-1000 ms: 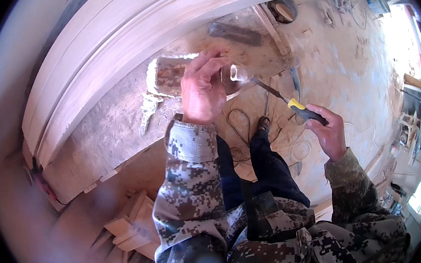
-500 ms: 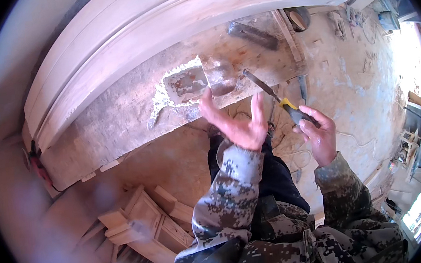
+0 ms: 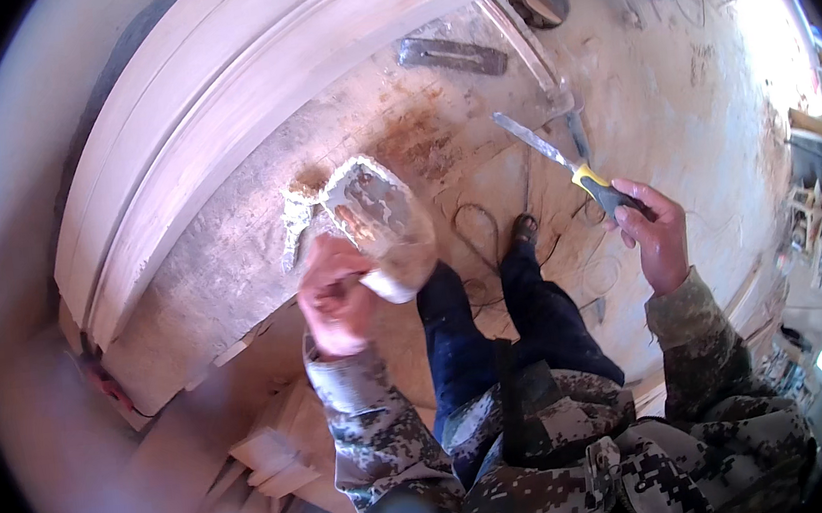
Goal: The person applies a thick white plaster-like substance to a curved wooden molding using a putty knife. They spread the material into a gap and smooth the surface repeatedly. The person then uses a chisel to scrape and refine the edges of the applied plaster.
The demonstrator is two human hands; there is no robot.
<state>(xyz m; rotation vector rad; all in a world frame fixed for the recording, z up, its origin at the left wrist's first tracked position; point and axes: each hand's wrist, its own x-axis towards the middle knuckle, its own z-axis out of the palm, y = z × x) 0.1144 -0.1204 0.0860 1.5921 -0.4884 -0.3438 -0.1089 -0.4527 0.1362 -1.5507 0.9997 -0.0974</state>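
My left hand (image 3: 336,297) is closed at the near edge of a clear plastic tub (image 3: 408,227), its rim and inside crusted with white and brown residue. The tub is tilted and overhangs the front edge of the workbench (image 3: 206,265); the fingers are partly blurred. In my right hand (image 3: 656,235) is a chisel (image 3: 538,140) with a narrow flat blade and a yellow-and-black handle. It is held in the air to the right of the bench, blade pointing up and left. Beside the tub lies a white-crusted lump (image 3: 296,223) on the bench.
A long pale moulding (image 3: 249,85) runs along the back of the bench. A dark, long tool (image 3: 452,55) and a wooden strip (image 3: 519,42) lie toward its right end. A red-handled tool (image 3: 104,381) is at the left end. Loose cord (image 3: 477,226) lies on the floor.
My left hand has moved left and closed on the tub, which is now turned and shifted toward me. My right hand has moved right with the chisel.
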